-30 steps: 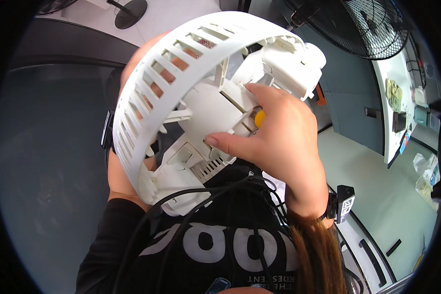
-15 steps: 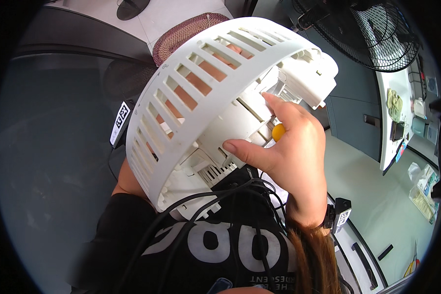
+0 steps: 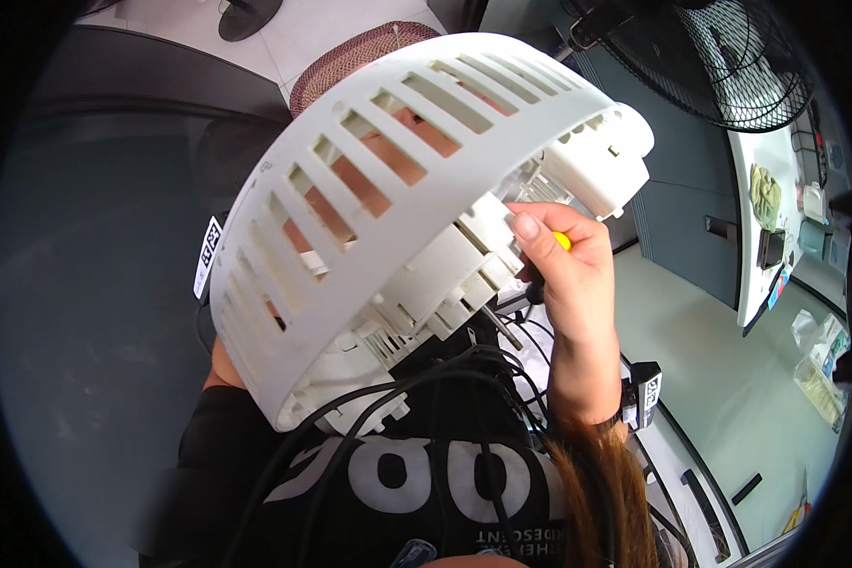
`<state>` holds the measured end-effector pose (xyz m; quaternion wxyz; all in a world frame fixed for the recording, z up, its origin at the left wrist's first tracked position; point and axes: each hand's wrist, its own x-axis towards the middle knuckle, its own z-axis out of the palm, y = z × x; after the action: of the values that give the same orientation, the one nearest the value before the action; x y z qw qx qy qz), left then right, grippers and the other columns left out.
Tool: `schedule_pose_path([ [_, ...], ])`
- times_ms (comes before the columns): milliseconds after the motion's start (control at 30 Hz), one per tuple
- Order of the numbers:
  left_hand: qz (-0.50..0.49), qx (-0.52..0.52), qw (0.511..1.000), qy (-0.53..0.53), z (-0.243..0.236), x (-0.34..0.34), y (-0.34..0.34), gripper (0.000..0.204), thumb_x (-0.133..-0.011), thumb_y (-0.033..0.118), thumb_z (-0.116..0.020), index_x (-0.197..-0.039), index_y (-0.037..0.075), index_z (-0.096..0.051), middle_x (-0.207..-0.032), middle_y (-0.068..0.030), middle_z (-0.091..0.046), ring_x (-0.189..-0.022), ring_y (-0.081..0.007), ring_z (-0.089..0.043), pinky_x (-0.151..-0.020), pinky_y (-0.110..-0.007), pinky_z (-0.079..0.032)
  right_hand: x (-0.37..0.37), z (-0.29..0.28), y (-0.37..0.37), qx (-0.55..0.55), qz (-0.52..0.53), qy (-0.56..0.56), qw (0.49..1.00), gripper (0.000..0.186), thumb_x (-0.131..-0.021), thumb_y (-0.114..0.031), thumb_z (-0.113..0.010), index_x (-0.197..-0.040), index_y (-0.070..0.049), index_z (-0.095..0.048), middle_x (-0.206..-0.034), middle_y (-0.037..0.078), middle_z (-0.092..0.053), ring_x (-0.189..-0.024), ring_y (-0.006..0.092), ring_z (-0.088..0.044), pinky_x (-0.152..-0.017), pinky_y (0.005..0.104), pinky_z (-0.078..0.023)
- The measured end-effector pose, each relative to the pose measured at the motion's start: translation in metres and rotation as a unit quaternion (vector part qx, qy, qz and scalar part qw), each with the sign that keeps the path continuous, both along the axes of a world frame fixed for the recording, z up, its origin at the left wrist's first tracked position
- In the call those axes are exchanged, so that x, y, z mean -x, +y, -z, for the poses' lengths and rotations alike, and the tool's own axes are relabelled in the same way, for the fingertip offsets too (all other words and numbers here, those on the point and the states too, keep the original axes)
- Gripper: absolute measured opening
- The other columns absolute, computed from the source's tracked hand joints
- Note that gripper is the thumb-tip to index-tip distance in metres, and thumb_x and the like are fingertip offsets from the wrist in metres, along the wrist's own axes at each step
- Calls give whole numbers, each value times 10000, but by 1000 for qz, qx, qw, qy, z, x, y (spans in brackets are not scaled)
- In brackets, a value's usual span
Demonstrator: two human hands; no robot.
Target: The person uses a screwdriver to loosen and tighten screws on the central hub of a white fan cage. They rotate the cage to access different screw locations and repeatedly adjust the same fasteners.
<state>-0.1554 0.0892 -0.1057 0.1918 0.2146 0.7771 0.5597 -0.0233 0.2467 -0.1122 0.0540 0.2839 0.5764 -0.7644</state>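
The white housing (image 3: pixel 418 216) sits above the black shirt (image 3: pixel 369 532), likely light, stiff, brittle-slatted; best held by its rim. Left hand (image 3: pixel 352 178) grasps its side away from the shirt; right hand (image 3: pixel 575 265) seemingly clasps a yellow-ended piece (image 3: pixel 563 240).

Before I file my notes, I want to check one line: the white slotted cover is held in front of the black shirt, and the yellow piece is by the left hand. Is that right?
The hand is wrong: the head view shows the yellow piece by the right hand. The white slotted cover is in front of the black shirt.
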Motion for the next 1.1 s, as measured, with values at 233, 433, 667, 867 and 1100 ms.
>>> schedule_pose_path([
  [233,10,-70,997,10,-1,1,1,167,-923,221,-618,-881,73,-683,-725,13,-625,-689,-65,-556,-582,-220,-421,4,14,1,44,4,66,997,115,-855,-87,-683,-819,22,-690,-671,-21,-619,-622,39,-517,-579,193,-407],
  [433,-26,-7,999,29,-3,1,9,175,-913,237,-633,-936,72,-688,-763,-5,-650,-695,-83,-584,-595,-236,-451,-11,-7,5,-198,23,57,978,148,-814,-100,-713,-735,9,-652,-687,3,-618,-624,57,-515,-572,215,-401],
  [667,-74,20,997,-18,-13,-3,22,214,-902,254,-649,-1004,72,-694,-808,-24,-675,-709,-102,-614,-616,-253,-485,2,1,44,-328,83,40,940,557,-877,-410,-618,-1170,46,-488,-762,55,-569,-507,85,-493,-444,210,-377],
  [867,-89,25,995,-42,-24,-6,32,264,-892,270,-662,-1063,72,-699,-848,-40,-696,-720,-118,-640,-634,-268,-513,15,10,43,-265,177,75,945,342,-840,-298,-682,-975,-34,-512,-735,34,-570,-514,73,-472,-455,210,-378],
  [1100,-37,10,998,43,-28,-23,18,294,-886,298,-673,-1087,84,-695,-927,-39,-691,-757,-137,-651,-670,-281,-528,13,5,48,-200,123,75,969,270,-858,-305,-662,-869,-69,-532,-725,4,-563,-517,66,-465,-469,204,-384],
])
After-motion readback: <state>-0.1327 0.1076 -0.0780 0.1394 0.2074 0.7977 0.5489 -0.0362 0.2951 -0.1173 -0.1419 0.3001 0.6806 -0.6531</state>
